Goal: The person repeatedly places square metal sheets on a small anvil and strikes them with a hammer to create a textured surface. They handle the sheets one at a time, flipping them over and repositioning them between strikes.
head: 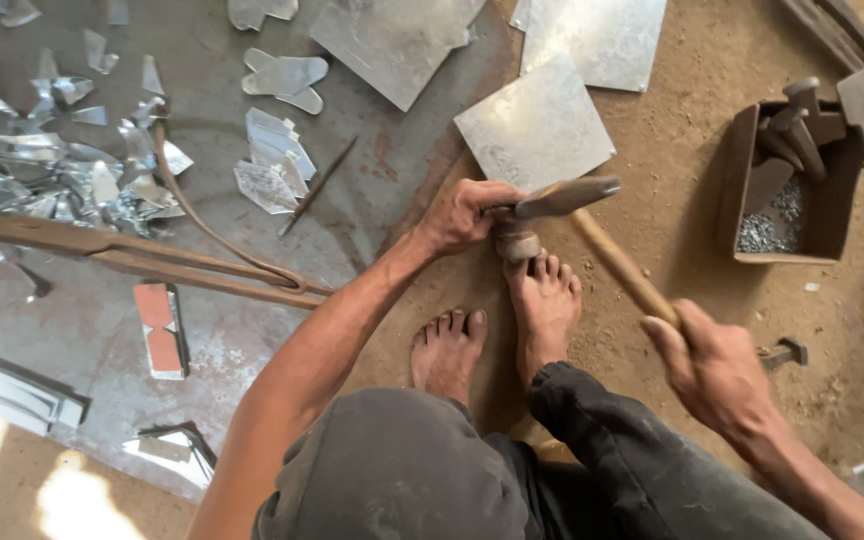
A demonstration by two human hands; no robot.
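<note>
I sit on the ground with both bare feet (512,320) in front of me. My left hand (467,212) grips a short round stake (518,241) that stands upright on the dirt just beyond my right toes. My right hand (714,368) is closed around the wooden handle (620,265) of a hammer. The hammer's head (564,196) lies across the top of the stake, touching my left fingers. A square sheet of shiny metal (534,124) lies flat on the dirt just beyond the stake.
A brown box (790,190) at the right holds small metal bits and several tool heads. Large rusty shears (122,252) lie at the left on a metal floor plate, among many shiny offcuts (62,160). More metal sheets (592,35) lie at the top.
</note>
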